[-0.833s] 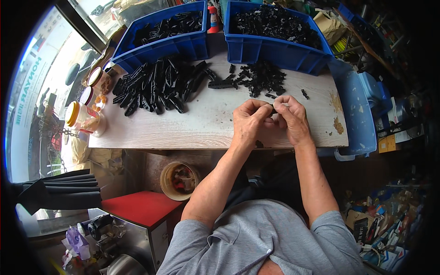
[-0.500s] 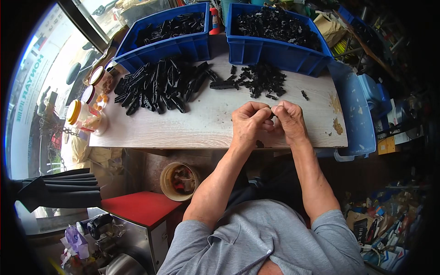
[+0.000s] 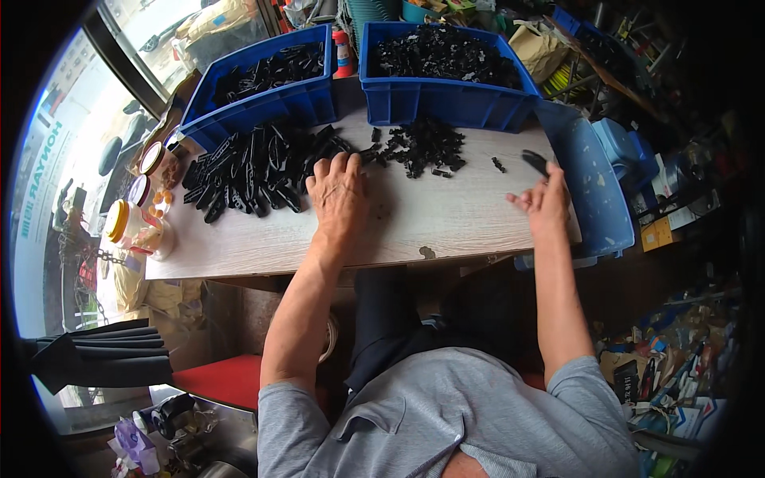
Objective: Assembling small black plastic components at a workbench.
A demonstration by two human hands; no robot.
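Jars at the window end: three clear jars (image 3: 151,234) with coloured lids, standing on the left edge of the pale tabletop (image 3: 446,219).
Left bin: blue bin (image 3: 307,105) at the back, long black pieces inside.
Long-piece heap: a heap of long black parts (image 3: 247,171) lies in front of that bin.
Left hand: left hand (image 3: 338,195) palm down at the heap's right end, fingers bent; can't tell from here whether they grip a part.
Right bin: second blue bin (image 3: 446,102), full of small black bits.
Small-piece heap: small black parts (image 3: 426,147) before it; one stray piece (image 3: 498,165) to the right.
Right hand: right hand (image 3: 545,203) over the right end, fingers loosely spread; a long dark piece (image 3: 534,162) at a fingertip, whether gripped I can't tell.
Far right: pale-blue tub (image 3: 590,179) beside the table.
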